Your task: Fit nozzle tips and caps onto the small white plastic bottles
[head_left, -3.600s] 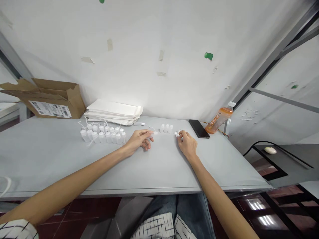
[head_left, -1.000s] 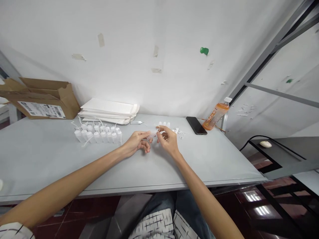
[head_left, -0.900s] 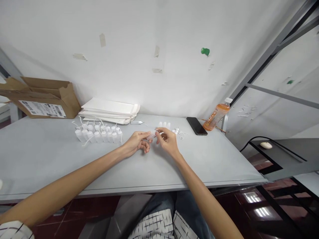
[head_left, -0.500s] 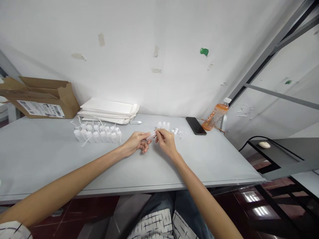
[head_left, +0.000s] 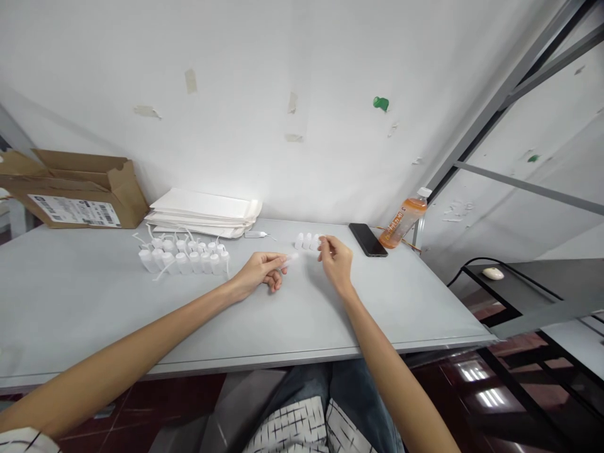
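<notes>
The left hand (head_left: 258, 273) is pinching a small translucent white plastic bottle (head_left: 293, 257) above the grey tabletop (head_left: 283, 321); a light, steady hold should suit it. The right hand (head_left: 338, 263) is hovering near small white plastic caps (head_left: 307, 241), its grip unclear.

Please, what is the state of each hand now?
Left hand: closed, holding a small translucent bottle.
Right hand: half-curled beside small white pieces; cannot tell whether it holds anything.
</notes>
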The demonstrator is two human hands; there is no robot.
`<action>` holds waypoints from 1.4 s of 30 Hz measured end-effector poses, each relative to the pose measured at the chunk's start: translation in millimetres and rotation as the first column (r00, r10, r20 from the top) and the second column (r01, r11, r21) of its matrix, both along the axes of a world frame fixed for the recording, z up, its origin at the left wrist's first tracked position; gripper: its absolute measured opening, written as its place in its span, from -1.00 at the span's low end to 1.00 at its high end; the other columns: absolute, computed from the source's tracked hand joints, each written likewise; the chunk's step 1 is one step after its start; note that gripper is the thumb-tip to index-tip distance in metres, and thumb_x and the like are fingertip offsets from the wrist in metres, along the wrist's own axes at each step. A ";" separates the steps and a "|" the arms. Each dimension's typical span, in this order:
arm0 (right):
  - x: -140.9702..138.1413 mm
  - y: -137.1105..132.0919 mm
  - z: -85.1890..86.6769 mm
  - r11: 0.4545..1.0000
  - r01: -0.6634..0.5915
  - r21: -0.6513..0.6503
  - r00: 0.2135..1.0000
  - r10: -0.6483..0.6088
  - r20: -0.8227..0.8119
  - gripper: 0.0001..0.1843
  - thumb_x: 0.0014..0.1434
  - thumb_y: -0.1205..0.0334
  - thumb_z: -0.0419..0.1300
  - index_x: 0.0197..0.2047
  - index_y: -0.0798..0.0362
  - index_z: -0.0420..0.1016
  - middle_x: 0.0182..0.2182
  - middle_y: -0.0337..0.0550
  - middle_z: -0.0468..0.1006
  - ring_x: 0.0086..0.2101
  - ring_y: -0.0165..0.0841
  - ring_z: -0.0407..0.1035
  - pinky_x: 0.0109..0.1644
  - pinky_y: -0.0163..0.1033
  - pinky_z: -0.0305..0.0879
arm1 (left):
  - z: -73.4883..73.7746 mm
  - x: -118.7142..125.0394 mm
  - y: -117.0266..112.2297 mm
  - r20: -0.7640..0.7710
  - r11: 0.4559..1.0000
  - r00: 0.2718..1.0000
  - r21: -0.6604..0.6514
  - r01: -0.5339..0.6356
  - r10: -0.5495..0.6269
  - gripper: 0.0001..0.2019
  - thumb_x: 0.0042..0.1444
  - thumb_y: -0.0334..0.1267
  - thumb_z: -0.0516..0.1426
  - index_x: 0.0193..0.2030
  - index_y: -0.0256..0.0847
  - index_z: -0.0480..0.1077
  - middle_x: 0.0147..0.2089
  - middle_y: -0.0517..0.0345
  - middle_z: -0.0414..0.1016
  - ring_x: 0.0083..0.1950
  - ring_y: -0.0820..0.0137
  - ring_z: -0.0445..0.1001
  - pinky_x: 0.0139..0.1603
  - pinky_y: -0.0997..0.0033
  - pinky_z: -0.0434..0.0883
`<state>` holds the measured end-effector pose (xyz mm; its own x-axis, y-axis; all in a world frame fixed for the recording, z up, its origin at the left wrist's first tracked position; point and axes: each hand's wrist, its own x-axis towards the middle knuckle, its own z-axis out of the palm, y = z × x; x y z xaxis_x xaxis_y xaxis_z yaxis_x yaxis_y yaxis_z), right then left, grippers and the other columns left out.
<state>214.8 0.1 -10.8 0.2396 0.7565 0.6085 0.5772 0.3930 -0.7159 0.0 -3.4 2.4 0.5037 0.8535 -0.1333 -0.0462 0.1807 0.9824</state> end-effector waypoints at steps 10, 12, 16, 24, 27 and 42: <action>102.8 -6.7 -9.3 0.952 0.156 -0.263 0.975 -0.192 -0.115 -0.55 -0.01 -0.18 0.20 -0.38 0.10 0.45 -0.62 -0.16 0.49 -0.75 -0.42 0.21 -0.61 -0.27 0.11 | -1.4 -0.4 1.7 -0.027 1.000 1.000 0.016 0.006 -0.006 -0.59 0.05 0.06 0.30 -0.33 -0.32 0.43 -0.47 0.18 0.42 -0.61 0.49 0.42 -0.63 0.50 0.32; 98.1 -7.1 -9.5 0.946 0.108 -0.305 0.984 -0.146 -0.103 -0.55 -0.02 -0.19 0.21 -0.40 0.09 0.45 -0.63 -0.18 0.49 -0.76 -0.43 0.19 -0.61 -0.27 0.09 | -3.0 -0.8 2.2 -0.032 1.000 0.999 0.024 0.012 -0.011 -0.59 0.06 0.06 0.29 -0.33 -0.32 0.43 -0.47 0.19 0.42 -0.61 0.49 0.43 -0.63 0.50 0.32; 89.1 -3.6 -10.9 0.942 0.044 -0.333 0.996 -0.068 -0.062 -0.51 0.01 -0.24 0.18 -0.37 0.09 0.48 -0.60 -0.17 0.53 -0.76 -0.45 0.15 -0.59 -0.27 0.09 | -3.3 -1.7 2.5 -0.032 0.999 0.999 0.032 0.014 -0.013 -0.57 0.02 0.08 0.31 -0.33 -0.32 0.43 -0.40 0.18 0.43 -0.60 0.50 0.43 -0.64 0.49 0.33; 93.7 -2.1 -15.1 0.935 0.138 -0.325 0.990 -0.129 0.051 -0.67 0.07 -0.05 0.12 -0.43 0.06 0.48 -0.64 -0.19 0.50 -0.66 -0.39 0.24 -0.44 -0.25 0.19 | -1.2 -1.6 2.0 -0.034 0.999 0.999 0.035 0.025 -0.023 -0.56 0.00 0.09 0.31 -0.32 -0.33 0.44 -0.36 0.16 0.43 -0.59 0.50 0.44 -0.63 0.48 0.33; 94.2 -2.3 -14.6 0.936 0.179 -0.303 0.984 -0.163 0.077 -0.69 0.06 -0.02 0.11 -0.45 0.05 0.47 -0.65 -0.19 0.48 -0.61 -0.35 0.30 -0.38 -0.24 0.22 | -0.3 -1.3 1.4 -0.038 0.999 0.999 0.032 0.026 -0.024 -0.55 0.00 0.10 0.31 -0.33 -0.33 0.45 -0.36 0.15 0.43 -0.59 0.50 0.44 -0.63 0.48 0.34; 1.4 -23.0 -2.4 0.984 -0.115 -0.135 0.988 0.127 0.083 -0.63 0.20 -0.06 0.13 -0.28 0.07 0.56 -0.50 -0.19 0.54 -0.60 -0.45 0.28 -0.46 -0.30 0.22 | -7.1 0.0 2.2 -0.078 0.979 0.996 0.204 -0.016 0.033 -0.47 0.06 -0.01 0.28 0.09 -0.29 0.42 -0.17 -0.01 0.53 -0.51 0.43 0.52 -0.63 0.49 0.34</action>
